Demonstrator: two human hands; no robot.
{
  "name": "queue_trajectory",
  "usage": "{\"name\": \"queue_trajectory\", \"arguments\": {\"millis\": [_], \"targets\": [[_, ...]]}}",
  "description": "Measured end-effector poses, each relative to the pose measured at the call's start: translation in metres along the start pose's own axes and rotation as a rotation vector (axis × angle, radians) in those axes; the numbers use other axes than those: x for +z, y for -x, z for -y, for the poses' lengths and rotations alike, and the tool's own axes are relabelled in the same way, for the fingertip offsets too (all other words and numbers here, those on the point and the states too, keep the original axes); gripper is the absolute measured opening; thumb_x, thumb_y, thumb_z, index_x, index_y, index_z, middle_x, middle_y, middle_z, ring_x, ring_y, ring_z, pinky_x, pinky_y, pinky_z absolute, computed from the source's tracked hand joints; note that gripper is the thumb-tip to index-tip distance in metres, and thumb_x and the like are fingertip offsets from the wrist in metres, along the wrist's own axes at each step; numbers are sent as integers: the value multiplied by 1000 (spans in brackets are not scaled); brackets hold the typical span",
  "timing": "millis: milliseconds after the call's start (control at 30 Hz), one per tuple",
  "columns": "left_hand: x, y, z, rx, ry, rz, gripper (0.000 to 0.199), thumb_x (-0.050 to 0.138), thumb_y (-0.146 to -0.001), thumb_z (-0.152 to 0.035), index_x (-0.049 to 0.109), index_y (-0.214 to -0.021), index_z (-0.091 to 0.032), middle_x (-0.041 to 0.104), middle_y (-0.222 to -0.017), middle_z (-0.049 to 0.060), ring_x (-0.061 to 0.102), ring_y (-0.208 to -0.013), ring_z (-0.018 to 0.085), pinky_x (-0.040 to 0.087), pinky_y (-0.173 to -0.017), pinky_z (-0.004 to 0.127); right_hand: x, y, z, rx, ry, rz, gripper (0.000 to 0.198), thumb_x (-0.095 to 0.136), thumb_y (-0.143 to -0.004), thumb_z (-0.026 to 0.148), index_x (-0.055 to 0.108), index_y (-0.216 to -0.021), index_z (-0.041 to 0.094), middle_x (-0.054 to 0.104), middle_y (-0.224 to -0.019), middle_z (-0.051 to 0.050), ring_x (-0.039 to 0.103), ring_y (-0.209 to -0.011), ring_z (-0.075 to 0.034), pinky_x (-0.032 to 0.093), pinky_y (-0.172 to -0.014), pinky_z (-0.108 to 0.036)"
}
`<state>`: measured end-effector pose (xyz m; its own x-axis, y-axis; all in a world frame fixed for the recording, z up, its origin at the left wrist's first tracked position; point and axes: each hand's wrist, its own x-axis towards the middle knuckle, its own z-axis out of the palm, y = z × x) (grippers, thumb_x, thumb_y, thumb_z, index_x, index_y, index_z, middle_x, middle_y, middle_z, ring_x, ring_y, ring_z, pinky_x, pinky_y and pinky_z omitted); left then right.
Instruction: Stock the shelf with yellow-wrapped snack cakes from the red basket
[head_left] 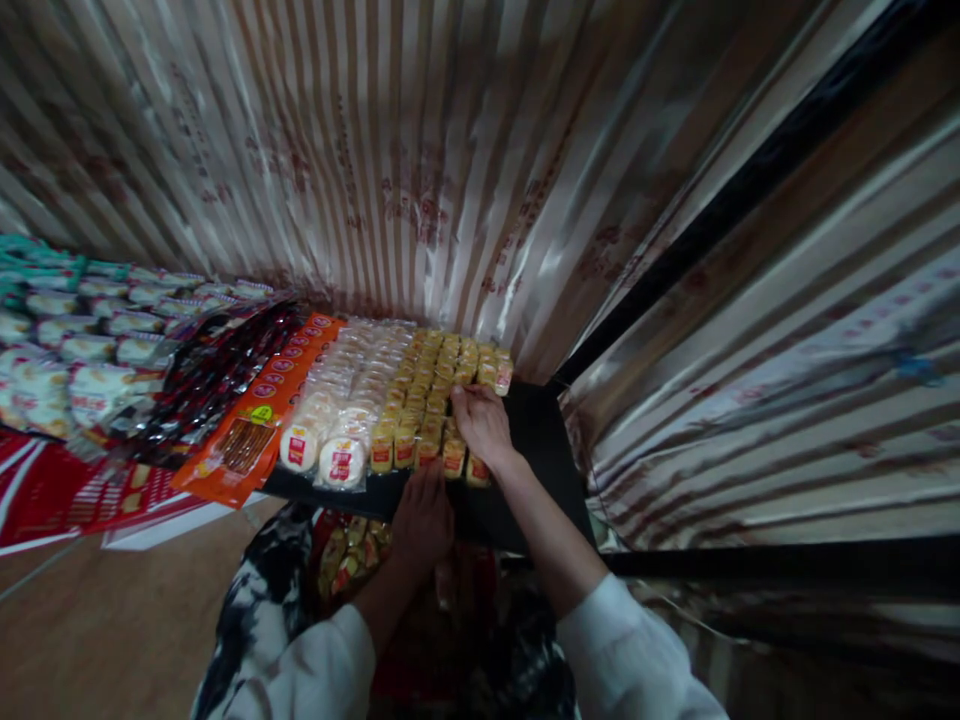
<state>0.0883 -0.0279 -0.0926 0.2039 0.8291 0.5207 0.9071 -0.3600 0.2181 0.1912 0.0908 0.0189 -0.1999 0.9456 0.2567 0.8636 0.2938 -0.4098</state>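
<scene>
Small yellow-wrapped snack packets (420, 385) with red labels stand in several rows on a dark shelf board (551, 455). My right hand (484, 425) rests over the right-hand rows, its fingers stretched out along the packets. At the front edge, my left hand (425, 515) has its extended fingertips against the front packet of one row. Neither hand shows a packet clearly lifted. Left of the yellow rows lie round white wrapped cakes (342, 462) in clear film, also with red labels.
An orange snack bag (259, 410) and dark shiny packets (217, 370) lie further left, then white packets (97, 390). Striped sheeting (420, 150) hangs behind, with a dark pole (720, 210) at right. More yellow packets (352, 555) sit below the board.
</scene>
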Motion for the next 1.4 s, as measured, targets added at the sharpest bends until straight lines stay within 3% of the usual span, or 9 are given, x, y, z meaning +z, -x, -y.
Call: {"name": "queue_trajectory", "arguments": {"millis": [133,333,467,733,933,1100,1267,1400], "targets": [[0,0,0,-3,3,-7,58,39,-84,-13,31,-141,-6,53,-132,17,47,-124,26,42,-99,42,8,-3,0,-67,-21,60,56,22,-97,41,69,-80,18,72,-85,-10,54,-114,-21,36,-104,-34],[1,0,-1,-9,-13,-6,53,41,-83,-13,41,-135,-5,53,-132,16,47,-124,27,43,-98,41,9,-7,-8,-19,11,-29,55,22,-97,43,70,-88,19,72,-92,-9,53,-115,-22,35,-104,-37],[0,-1,-2,-2,-33,-55,47,42,-82,-12,48,-129,-4,56,-129,15,49,-121,27,44,-97,40,13,-12,-6,-34,23,12,52,24,-97,42,70,-89,19,71,-92,-9,51,-117,-21,36,-104,-36],[-2,-2,-2,3,-22,-53,47,42,-82,-12,49,-127,-3,56,-128,16,50,-121,26,45,-97,39,6,-18,-10,-7,2,-83,57,18,-97,43,69,-86,20,72,-90,-7,54,-111,-21,35,-104,-36],[-1,-2,-2,6,-4,-58,50,41,-82,-10,46,-131,-4,56,-128,16,49,-122,26,45,-97,41,13,-24,-9,-63,25,-21,58,19,-97,45,69,-80,21,71,-80,-7,53,-112,-22,36,-102,-36],[-1,-2,-2,5,-16,-77,49,40,-81,-10,47,-130,-4,57,-128,15,50,-121,25,46,-96,39,10,-43,-20,-2,-13,-78,64,13,-97,47,69,-81,20,73,-84,-9,53,-114,-22,33,-105,-38],[-1,-2,-2,17,-31,-94,49,41,-81,-10,48,-129,-4,57,-129,15,51,-120,25,46,-96,38,20,-59,-21,-13,-24,29,71,8,-96,50,68,-70,21,72,-70,-9,60,-107,-19,34,-104,-34],[1,-1,-3,11,-37,-95,48,41,-81,-10,50,-128,-4,57,-128,15,49,-121,24,45,-96,37,21,-67,-27,72,-44,-46,72,9,-96,51,71,-79,19,73,-87,-11,57,-112,-20,35,-103,-34]]}}
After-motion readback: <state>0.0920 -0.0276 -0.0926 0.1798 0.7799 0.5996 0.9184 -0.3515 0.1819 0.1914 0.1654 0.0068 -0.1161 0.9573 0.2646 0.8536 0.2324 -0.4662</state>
